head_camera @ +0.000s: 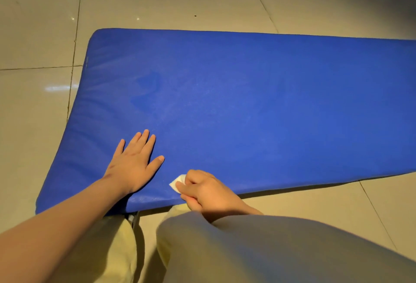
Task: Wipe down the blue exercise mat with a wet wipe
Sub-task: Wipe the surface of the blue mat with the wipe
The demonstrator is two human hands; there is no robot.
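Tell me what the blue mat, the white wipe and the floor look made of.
Blue mat: probably foam under a smooth vinyl-like cover; thick rounded edges, faint sheen, soft wrinkles near its left end.
White wipe: seemingly thin non-woven cloth or paper, folded small, pinched by the right hand.
Floor: glossy glazed tile; grout lines and light reflections show.

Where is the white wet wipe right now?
In the head view, the white wet wipe is pinched in the right hand at the blue exercise mat's near edge.
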